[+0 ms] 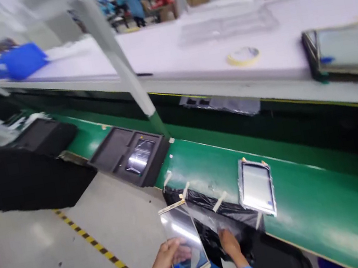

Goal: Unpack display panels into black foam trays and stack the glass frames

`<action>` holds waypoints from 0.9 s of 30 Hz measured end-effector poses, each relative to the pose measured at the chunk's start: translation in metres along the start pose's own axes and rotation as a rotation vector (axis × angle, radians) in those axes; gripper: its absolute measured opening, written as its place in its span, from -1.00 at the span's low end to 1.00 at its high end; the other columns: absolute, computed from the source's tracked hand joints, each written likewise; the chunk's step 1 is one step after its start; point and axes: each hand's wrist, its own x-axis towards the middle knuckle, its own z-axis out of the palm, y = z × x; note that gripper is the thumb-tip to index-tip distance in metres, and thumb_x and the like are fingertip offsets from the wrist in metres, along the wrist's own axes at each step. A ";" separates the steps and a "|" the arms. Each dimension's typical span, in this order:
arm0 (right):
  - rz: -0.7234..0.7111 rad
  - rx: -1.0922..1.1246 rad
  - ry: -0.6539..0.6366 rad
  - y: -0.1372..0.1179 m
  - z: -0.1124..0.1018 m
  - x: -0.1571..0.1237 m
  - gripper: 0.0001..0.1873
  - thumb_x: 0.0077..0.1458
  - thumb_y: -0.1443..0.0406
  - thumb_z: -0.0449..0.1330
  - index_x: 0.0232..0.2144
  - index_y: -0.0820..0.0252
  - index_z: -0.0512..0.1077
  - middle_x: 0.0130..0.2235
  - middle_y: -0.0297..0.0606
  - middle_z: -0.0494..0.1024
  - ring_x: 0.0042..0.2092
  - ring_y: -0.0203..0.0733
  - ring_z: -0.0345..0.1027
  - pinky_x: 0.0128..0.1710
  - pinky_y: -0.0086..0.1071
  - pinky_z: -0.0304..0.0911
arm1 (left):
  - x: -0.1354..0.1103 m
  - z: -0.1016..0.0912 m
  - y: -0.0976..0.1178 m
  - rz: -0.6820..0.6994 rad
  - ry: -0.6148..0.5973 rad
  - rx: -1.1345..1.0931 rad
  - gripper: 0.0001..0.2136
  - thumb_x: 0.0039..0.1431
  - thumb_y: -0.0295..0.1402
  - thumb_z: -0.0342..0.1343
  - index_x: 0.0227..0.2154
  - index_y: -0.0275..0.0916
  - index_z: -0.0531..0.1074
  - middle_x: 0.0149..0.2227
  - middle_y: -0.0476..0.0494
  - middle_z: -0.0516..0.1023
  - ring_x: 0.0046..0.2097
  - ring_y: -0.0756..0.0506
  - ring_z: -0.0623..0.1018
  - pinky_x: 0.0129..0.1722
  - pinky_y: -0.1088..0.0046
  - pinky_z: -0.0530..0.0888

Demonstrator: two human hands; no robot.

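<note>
My left hand is closed on a glossy glass panel with a gold edge, held low over my lap. My right hand reaches into a black plastic bag taped to the near edge of the green conveyor belt; its fingers pinch clear film there, though what exactly they grip is blurred. A second panel in clear wrap lies flat on the belt just beyond my right hand.
A black tray with a shiny part sits on the belt's left. A white worktable beyond holds a tape roll, clear trays, a blue item and framed screens. People in blue work behind. A slanted metal post crosses the view.
</note>
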 end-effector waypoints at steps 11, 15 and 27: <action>-0.324 0.591 0.109 -0.089 -0.055 -0.167 -0.22 -0.07 -0.14 0.34 0.14 0.04 0.35 -0.38 -0.24 0.59 -0.42 -0.04 0.51 -0.42 -0.19 0.41 | -0.036 0.097 0.065 0.202 -0.480 0.053 -0.45 0.06 0.11 0.29 -0.17 -0.35 0.57 -0.27 -0.33 0.70 -0.23 -0.21 0.67 -0.09 0.24 0.52; -0.469 0.624 0.361 -0.112 -0.129 -0.181 -0.30 0.03 -0.07 0.29 0.14 0.12 0.35 -0.42 -0.28 0.55 -0.47 -0.14 0.44 -0.49 -0.28 0.35 | -0.057 0.121 0.078 0.218 -0.601 0.023 -0.43 0.12 0.05 0.27 0.07 -0.24 0.48 -0.03 -0.32 0.64 -0.11 -0.21 0.65 -0.06 0.24 0.52; -0.679 0.119 0.869 -0.383 -0.434 -0.144 -0.69 0.35 0.26 0.08 -0.08 0.49 0.40 -0.20 -0.07 0.57 -0.20 -0.25 0.47 -0.11 -0.39 0.37 | -0.038 0.076 0.026 0.148 -0.230 0.119 -0.41 -0.32 0.08 0.47 -0.23 -0.15 0.58 -0.17 -0.28 0.70 -0.16 -0.29 0.69 -0.10 0.20 0.58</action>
